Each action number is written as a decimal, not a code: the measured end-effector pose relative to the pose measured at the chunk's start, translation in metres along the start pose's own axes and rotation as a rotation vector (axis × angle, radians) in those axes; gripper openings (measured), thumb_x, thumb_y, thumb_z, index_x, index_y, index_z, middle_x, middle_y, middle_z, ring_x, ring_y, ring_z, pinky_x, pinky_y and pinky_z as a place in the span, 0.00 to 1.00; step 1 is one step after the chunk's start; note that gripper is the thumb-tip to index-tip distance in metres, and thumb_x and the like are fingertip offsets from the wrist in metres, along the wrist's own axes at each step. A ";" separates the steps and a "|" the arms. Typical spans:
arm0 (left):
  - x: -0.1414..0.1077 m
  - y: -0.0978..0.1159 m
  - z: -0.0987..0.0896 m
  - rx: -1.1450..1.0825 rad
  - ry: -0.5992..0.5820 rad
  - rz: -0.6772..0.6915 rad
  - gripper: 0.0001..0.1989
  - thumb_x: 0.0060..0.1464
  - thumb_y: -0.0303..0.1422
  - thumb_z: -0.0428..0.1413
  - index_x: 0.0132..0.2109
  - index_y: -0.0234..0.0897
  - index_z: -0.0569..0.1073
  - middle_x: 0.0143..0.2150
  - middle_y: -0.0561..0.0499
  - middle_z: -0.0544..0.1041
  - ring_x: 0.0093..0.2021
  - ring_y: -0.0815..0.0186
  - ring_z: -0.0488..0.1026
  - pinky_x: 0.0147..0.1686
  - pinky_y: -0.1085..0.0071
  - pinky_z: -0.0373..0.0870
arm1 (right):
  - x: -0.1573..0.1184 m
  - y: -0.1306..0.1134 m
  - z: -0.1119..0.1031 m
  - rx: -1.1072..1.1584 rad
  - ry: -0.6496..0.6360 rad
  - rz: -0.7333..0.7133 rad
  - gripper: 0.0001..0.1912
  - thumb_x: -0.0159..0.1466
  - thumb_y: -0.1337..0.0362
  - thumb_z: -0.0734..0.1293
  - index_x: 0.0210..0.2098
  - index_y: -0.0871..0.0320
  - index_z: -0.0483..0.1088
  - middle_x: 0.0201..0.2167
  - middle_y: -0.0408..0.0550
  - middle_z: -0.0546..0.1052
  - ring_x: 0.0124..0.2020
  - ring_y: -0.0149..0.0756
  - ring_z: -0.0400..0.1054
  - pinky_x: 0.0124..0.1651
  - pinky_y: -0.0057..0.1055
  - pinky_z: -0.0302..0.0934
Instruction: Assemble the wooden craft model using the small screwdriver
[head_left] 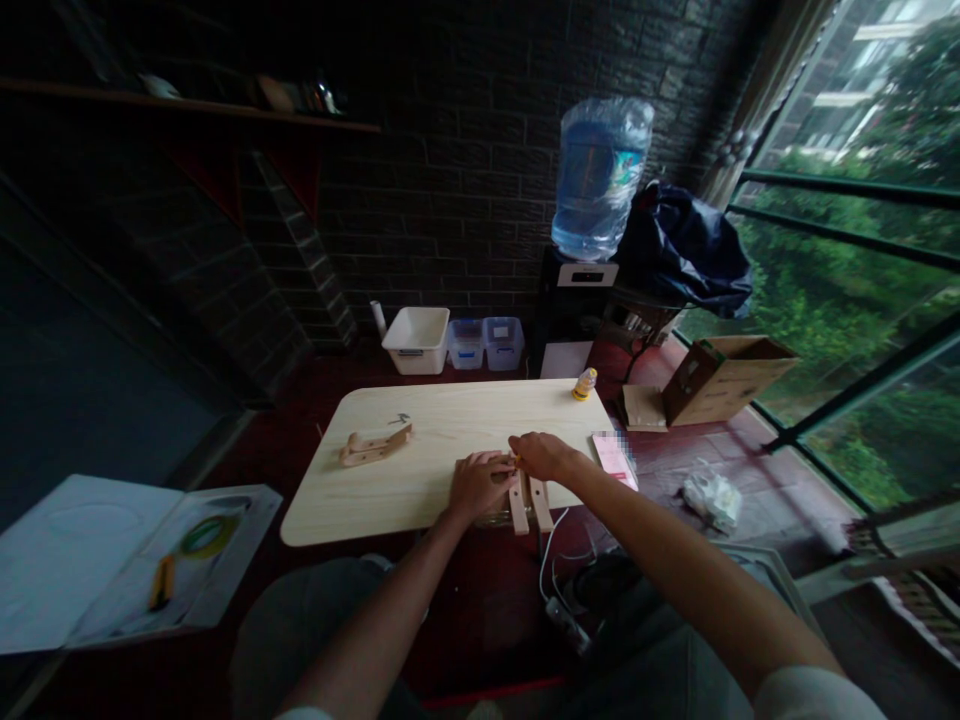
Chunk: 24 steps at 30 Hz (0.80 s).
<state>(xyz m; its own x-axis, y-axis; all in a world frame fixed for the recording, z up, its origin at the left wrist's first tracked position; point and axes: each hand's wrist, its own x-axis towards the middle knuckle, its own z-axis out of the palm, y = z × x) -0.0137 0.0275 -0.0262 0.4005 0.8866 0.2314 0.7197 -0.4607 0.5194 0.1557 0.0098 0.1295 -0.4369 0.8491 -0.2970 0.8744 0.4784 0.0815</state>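
Note:
At the table's front edge, my left hand (478, 482) is closed over a light wooden assembly, most of which it hides. My right hand (544, 456) is a closed fist just right of it, fingertips meeting those of my left hand. A small orange-yellow bit shows between the hands; what my right hand grips is hidden. Below the hands, two pale wooden bars (519, 508) with dark holes jut past the table edge. Another wooden piece (377, 446), angled and with holes, lies on the left of the table. Small dark metal bits (403, 418) lie behind it.
The pale table (352, 510) carries a yellow-capped bottle (584, 384) and a pink-and-white sheet (615, 460) at its right. An open white case (225, 590) sits at left. Bins (416, 345), a water dispenser (577, 290) and a cardboard box (709, 385) stand beyond. A white cable (545, 560) hangs below.

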 end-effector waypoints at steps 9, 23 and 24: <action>0.012 -0.004 -0.002 -0.032 -0.087 0.055 0.14 0.54 0.50 0.62 0.43 0.52 0.83 0.57 0.54 0.78 0.58 0.57 0.72 0.68 0.52 0.55 | -0.006 0.000 0.003 0.080 0.022 0.045 0.17 0.70 0.62 0.63 0.56 0.64 0.67 0.49 0.63 0.80 0.49 0.46 0.77 0.46 0.35 0.70; 0.004 -0.003 0.003 -0.072 -0.047 -0.018 0.13 0.56 0.49 0.60 0.45 0.53 0.82 0.59 0.57 0.76 0.59 0.59 0.70 0.62 0.58 0.64 | -0.012 0.005 0.004 0.018 0.020 -0.007 0.16 0.70 0.66 0.61 0.56 0.61 0.66 0.50 0.62 0.79 0.50 0.47 0.76 0.46 0.36 0.69; 0.004 -0.003 0.003 -0.075 -0.045 -0.021 0.13 0.56 0.49 0.60 0.44 0.53 0.82 0.59 0.57 0.76 0.59 0.59 0.70 0.62 0.58 0.64 | -0.013 0.004 0.005 0.019 0.020 -0.006 0.16 0.70 0.67 0.60 0.57 0.61 0.65 0.50 0.62 0.79 0.50 0.46 0.76 0.47 0.36 0.69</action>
<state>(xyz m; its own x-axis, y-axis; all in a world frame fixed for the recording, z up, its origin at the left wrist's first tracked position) -0.0121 0.0324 -0.0296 0.4117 0.8926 0.1836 0.6843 -0.4359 0.5845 0.1656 -0.0002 0.1285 -0.4462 0.8507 -0.2780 0.8755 0.4793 0.0614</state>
